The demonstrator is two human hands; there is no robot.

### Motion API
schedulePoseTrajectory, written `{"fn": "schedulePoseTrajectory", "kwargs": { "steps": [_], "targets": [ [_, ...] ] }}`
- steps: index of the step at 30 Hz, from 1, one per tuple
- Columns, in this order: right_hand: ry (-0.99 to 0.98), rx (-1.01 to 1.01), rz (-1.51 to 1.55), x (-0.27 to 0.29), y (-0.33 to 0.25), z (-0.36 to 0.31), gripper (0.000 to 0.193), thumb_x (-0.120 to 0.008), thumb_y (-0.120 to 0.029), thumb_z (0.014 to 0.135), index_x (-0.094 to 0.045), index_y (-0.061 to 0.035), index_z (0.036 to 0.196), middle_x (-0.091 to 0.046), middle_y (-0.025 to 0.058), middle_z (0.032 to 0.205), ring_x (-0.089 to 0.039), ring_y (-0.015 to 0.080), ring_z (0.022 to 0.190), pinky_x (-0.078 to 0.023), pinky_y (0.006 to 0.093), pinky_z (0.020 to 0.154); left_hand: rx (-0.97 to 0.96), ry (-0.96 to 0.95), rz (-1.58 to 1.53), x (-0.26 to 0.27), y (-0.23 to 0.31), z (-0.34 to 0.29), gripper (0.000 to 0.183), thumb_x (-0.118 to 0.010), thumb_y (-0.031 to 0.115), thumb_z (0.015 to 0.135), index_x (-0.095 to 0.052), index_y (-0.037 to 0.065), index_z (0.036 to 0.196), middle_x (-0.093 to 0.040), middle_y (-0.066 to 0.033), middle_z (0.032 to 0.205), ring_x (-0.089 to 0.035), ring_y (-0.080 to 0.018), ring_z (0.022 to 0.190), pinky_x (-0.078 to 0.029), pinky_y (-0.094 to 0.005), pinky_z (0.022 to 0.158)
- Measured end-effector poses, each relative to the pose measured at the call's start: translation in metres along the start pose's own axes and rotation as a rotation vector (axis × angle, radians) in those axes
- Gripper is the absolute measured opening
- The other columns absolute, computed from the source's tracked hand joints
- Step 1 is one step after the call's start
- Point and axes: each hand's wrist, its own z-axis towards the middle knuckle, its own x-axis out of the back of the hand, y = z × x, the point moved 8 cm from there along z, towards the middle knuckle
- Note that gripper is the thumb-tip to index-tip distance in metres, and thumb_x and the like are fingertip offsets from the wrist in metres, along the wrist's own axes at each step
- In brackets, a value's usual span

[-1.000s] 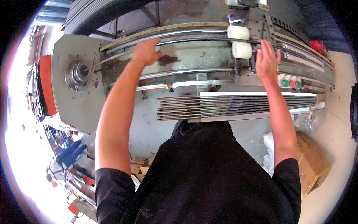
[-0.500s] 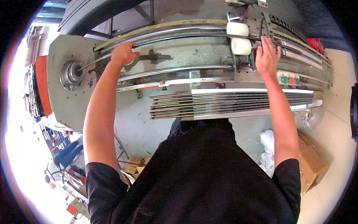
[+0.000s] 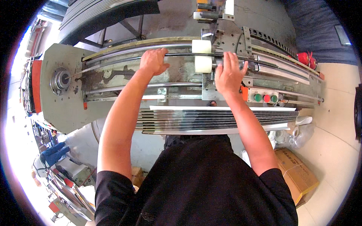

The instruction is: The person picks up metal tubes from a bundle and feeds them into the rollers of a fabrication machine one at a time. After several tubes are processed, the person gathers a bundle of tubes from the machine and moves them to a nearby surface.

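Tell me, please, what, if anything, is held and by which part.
The left hand overlaps the long rod left of the white rollers, the right hand right of them; whether either grips cannot be told.

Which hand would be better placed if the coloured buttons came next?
Probably the right hand: it's nearer the coloured buttons, while the left hand is farther away, beyond the white rollers.

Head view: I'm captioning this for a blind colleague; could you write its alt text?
The person's left hand and right hand lie over a dark rod passing between two white rollers on a long machine. Thin rods lie side by side near the person's waist, and three buttons sit to the right.
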Motion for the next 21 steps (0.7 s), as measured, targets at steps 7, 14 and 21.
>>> {"fn": "schedulePoseTrajectory", "kwargs": {
  "steps": [7, 14, 21],
  "targets": [
    [-0.032, 0.070, 0.113, 0.010, 0.018, 0.003, 0.058, -0.057, -0.027, 0.102, -0.052, 0.0013, 0.152, -0.054, 0.0186, 0.156, -0.043, 0.0343, 0.152, -0.012, 0.0689, 0.128, -0.052, 0.014, 0.011, -0.007, 0.081, 0.026, 0.061, -0.085, 0.037, 0.085, -0.063, 0.016, 0.138, -0.070, -0.0135, 0.135, -0.065, -0.0361, 0.127, -0.050, -0.0472, 0.110],
    [-0.022, 0.337, 0.525, 0.063, 0.032, -0.103, 0.042, -0.066, -0.015, 0.095, -0.068, -0.0066, 0.136, -0.066, 0.0119, 0.140, -0.062, 0.0327, 0.129, -0.042, 0.0545, 0.116, -0.024, -0.028, -0.023, -0.008, 0.011, 0.009, 0.061, -0.082, 0.036, 0.089, -0.063, 0.015, 0.143, -0.070, -0.0155, 0.139, -0.066, -0.0394, 0.126, -0.053, -0.0511, 0.107],
    [-0.455, 0.014, 0.254, 0.003, 0.080, -0.242, 0.061, -0.065, -0.027, 0.099, -0.053, -0.0085, 0.155, -0.049, 0.0130, 0.163, -0.047, 0.0349, 0.149, -0.033, 0.0514, 0.126, 0.037, -0.033, 0.010, -0.005, -0.092, -0.011, 0.053, -0.082, 0.037, 0.088, -0.069, 0.017, 0.136, -0.075, -0.0156, 0.129, -0.069, -0.0401, 0.120, -0.054, -0.0503, 0.101]
  ]
}}
